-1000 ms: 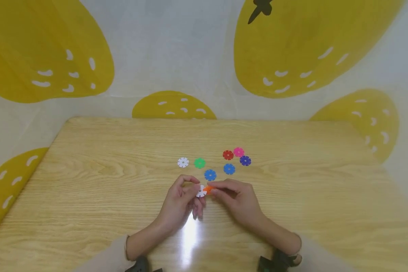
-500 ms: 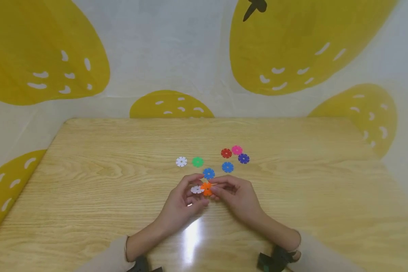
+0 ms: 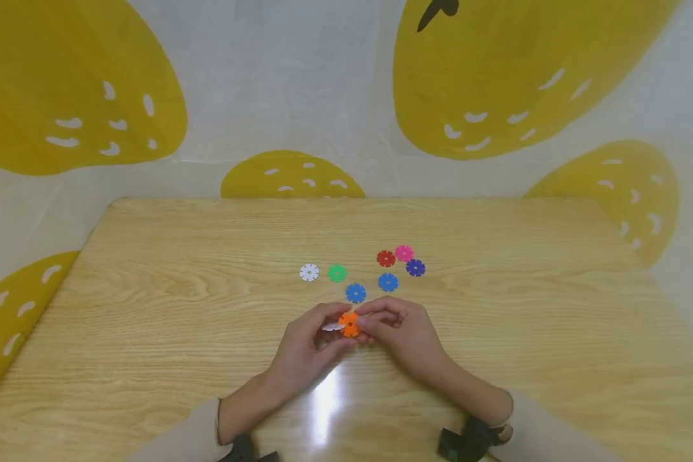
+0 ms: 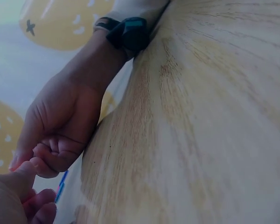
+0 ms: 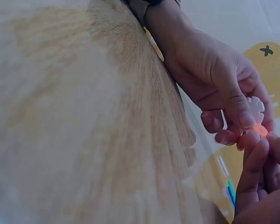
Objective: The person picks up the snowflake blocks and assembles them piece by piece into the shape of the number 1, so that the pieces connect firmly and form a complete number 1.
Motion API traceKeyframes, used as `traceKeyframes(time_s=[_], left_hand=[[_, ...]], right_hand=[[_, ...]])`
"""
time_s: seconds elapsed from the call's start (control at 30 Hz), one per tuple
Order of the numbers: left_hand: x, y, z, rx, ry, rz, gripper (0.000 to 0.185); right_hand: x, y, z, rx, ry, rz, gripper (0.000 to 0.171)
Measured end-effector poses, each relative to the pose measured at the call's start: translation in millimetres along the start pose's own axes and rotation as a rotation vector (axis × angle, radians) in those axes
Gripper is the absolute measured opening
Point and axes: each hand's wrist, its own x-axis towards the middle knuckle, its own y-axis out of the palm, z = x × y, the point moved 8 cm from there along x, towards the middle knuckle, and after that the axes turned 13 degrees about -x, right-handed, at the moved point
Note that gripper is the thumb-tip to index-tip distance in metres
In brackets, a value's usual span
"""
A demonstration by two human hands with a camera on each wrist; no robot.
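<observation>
An orange notched interlocking disc [image 3: 349, 325] is held up between both hands over the table in the head view. A white interlocking disc [image 3: 332, 327], seen nearly edge-on, is joined to its left side. My right hand [image 3: 407, 333] pinches the orange disc's right edge between thumb and index finger. My left hand [image 3: 303, 343] curls around the pair, thumb below and index finger above the orange disc. In the right wrist view the white disc [image 5: 255, 108] shows between the left thumb and index finger. Fingers hide both discs in the left wrist view.
On the wooden table [image 3: 179, 295], beyond the hands, lie loose discs: white [image 3: 308, 273], green [image 3: 337, 273], two blue, including the nearer blue disc [image 3: 355, 293], red [image 3: 385, 258], pink [image 3: 404, 253] and purple [image 3: 415, 267]. A patterned wall [image 3: 289, 96] stands behind.
The orange disc has turned to face the camera, and the white disc has tipped from face-on to nearly edge-on. My left fingers have shifted off the white disc to around the orange one.
</observation>
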Motion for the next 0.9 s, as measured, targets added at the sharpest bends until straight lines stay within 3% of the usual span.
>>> traceKeyframes(time_s=[0.13, 0.23, 0.47, 0.6, 0.8, 0.9], left_hand=[[1.7, 3.1, -1.6, -0.024, 0.027, 0.018, 0.042], [2.0, 3.2, -1.0, 0.011, 0.054, 0.015, 0.042], [-4.7, -5.3, 20.6, 0.119, 0.052, -0.032, 0.045], [-7.2, -11.2, 24.4, 0.112, 0.045, -0.072, 0.044], [-9.2, -16.8, 17.8, 0.071, 0.003, -0.107, 0.041], [-10.3, -20.2, 12.4, -0.008, -0.079, -0.131, 0.040]], right_hand=[[-1.4, -0.5, 2.1, -0.013, 0.003, 0.018, 0.017], [-2.1, -1.7, 3.0, -0.037, -0.002, 0.016, 0.016], [-0.5, -3.1, 5.8, -0.029, -0.036, 0.009, 0.016], [2.8, -9.4, 5.3, -0.041, -0.043, -0.032, 0.019], [14.6, -23.7, -14.0, -0.089, -0.082, -0.078, 0.024], [18.2, -33.5, -14.7, -0.219, -0.121, -0.115, 0.023]])
